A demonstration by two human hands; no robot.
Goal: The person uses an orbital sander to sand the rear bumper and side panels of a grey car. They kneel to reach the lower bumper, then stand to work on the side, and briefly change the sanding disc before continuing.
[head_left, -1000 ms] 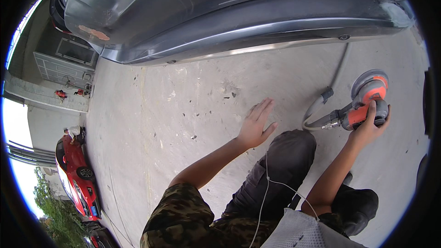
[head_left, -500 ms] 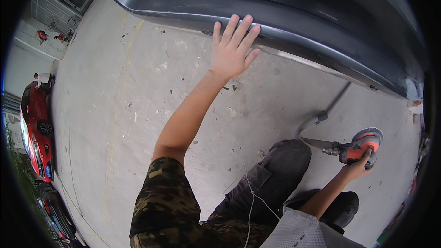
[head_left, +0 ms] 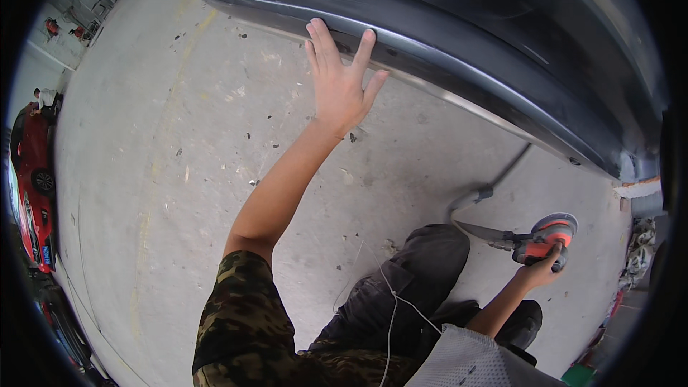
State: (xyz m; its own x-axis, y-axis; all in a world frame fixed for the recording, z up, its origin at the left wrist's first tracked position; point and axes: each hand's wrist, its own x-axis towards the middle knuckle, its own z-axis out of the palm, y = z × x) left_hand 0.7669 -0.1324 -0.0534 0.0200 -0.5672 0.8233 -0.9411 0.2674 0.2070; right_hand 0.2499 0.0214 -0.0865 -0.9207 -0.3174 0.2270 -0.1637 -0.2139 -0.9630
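Sander (head_left: 548, 235) in right hand (head_left: 539, 271); left hand (head_left: 340, 87) on panel (head_left: 459, 54).

Red car (head_left: 31, 152), person beside it (head_left: 48, 98), grey floor (head_left: 179, 244)

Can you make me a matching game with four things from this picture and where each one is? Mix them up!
Things:
1. Orange-and-black round-headed sander
2. Shiny red car
3. Dark grey, glossy curved car panel
4. Green-brown camouflage cloth sleeve

Places:
A. At the far left of the picture
B. Beside the bare left forearm
C. In the right hand
D. By the spread left hand

Right pairs: 1-C, 2-A, 3-D, 4-B
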